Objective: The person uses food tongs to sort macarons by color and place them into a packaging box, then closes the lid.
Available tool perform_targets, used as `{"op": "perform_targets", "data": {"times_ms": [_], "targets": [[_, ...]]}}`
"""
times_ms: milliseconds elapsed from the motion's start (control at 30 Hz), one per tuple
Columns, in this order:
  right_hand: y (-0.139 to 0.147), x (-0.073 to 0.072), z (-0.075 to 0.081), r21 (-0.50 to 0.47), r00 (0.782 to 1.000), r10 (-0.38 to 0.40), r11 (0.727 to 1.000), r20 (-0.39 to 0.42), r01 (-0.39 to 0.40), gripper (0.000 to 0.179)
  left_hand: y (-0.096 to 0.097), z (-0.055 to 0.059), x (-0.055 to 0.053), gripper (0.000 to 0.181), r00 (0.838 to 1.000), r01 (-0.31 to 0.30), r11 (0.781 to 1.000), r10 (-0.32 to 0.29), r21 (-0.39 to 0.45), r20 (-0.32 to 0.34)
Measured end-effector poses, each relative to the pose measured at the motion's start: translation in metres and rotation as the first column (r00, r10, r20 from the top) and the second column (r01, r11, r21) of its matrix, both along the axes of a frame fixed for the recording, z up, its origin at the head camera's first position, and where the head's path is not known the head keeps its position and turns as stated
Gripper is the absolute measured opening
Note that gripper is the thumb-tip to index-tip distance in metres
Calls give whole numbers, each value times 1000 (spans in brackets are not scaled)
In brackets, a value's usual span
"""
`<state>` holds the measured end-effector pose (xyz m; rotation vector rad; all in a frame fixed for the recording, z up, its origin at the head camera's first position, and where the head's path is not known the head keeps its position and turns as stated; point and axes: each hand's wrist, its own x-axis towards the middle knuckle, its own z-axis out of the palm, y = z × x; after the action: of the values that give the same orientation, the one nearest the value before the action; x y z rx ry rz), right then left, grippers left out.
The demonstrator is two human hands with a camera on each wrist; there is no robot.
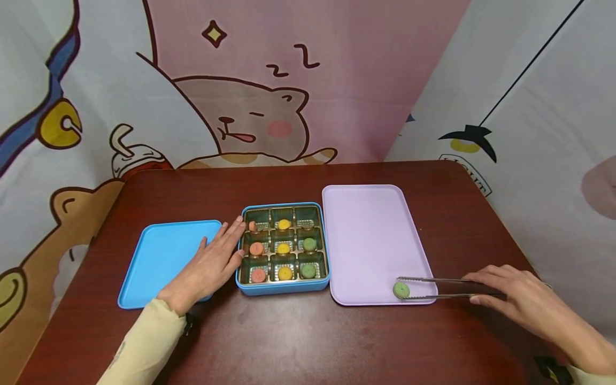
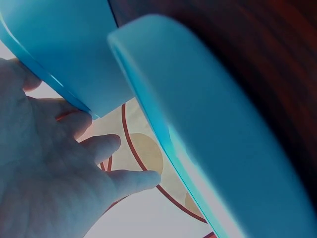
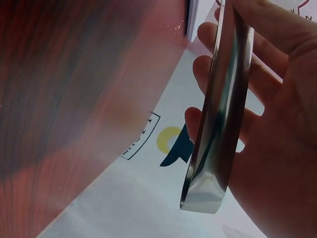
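Observation:
My right hand (image 1: 522,299) holds metal tongs (image 1: 452,295), their two arms spread; the right wrist view shows their bent end (image 3: 205,193) beside the palm. At the tips, a round green piece (image 1: 401,290), like a small cookie or candy, lies on the lilac tray (image 1: 370,230). Whether the tips squeeze it, I cannot tell. My left hand (image 1: 212,262) has its fingers extended, fingertips against the left side of a blue box (image 1: 284,289). Inside, a gold divided insert holds orange pieces (image 1: 256,248) at left, yellow ones (image 1: 285,273) mid-row, and green ones (image 1: 308,271) at right.
A blue lid-like tray (image 1: 168,256) lies left of the box, partly under my left forearm. The lilac tray stands right against the box. All rest on a dark brown table (image 1: 289,337), with a cartoon-printed cloth (image 1: 366,80) behind its far edge.

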<state>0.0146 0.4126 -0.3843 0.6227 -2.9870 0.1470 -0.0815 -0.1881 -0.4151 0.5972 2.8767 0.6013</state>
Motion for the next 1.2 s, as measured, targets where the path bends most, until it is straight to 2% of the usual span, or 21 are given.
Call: {"op": "perform_targets", "data": {"times_ms": [267, 367, 467, 567, 867, 1200], "targets": [[-2, -2, 0, 18, 1000, 7, 1000, -24, -6, 40, -1, -1, 1, 64, 1000, 1, 1000, -1, 4, -6], [-5, -4, 1, 35, 1000, -17, 999, 1, 17, 40, -1, -1, 1, 64, 1000, -1, 1000, 1, 4, -6], [-9, -7, 4, 59, 995, -63, 997, 79, 58, 40, 0, -1, 1, 64, 1000, -2, 1000, 2, 4, -5], [-13, -11, 7, 69, 993, -67, 996, 96, 61, 40, 0, -1, 1, 64, 1000, -3, 1000, 3, 3, -7], [-23, -22, 8, 40, 999, 30, 999, -21, -29, 39, 1, 0, 1, 63, 1000, 3, 1000, -3, 3, -18], [-24, -22, 7, 41, 1000, 28, 999, -11, -28, 41, 1, 1, 0, 63, 1000, 3, 1000, -3, 3, -15]]}}
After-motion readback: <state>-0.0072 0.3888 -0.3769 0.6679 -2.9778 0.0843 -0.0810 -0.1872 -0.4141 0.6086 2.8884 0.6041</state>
